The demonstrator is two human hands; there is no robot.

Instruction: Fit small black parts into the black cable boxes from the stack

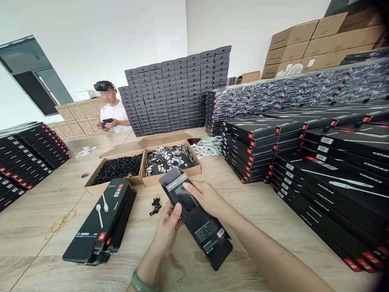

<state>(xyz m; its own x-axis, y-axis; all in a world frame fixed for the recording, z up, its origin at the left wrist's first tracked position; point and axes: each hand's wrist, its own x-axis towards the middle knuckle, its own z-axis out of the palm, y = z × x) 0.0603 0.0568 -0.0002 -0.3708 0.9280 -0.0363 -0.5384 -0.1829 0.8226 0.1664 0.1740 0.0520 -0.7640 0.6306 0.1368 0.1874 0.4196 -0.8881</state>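
Observation:
Between my two hands is a black cable packaging box (209,233), tilted, with small white print, a barcode label and an open flap at its upper end. My left hand (168,221) grips the left edge, thumb on the front. My right hand (206,198) holds the upper right side, its thumb on the face near a dark rectangular area. Whether anything is inside the box cannot be seen. Left of my left hand lies a little heap of small black pieces (155,206). Further left is a stack of flat black cable boxes (100,219).
Beyond my hands stand a carton of black pieces (118,168) and a carton of black-and-white pieces (170,159). White cables (209,146) lie behind. Stacked black boxes (328,194) line the right, more (30,154) the left. Yellow rubber bands (60,223) lie left. A person (114,109) stands far back.

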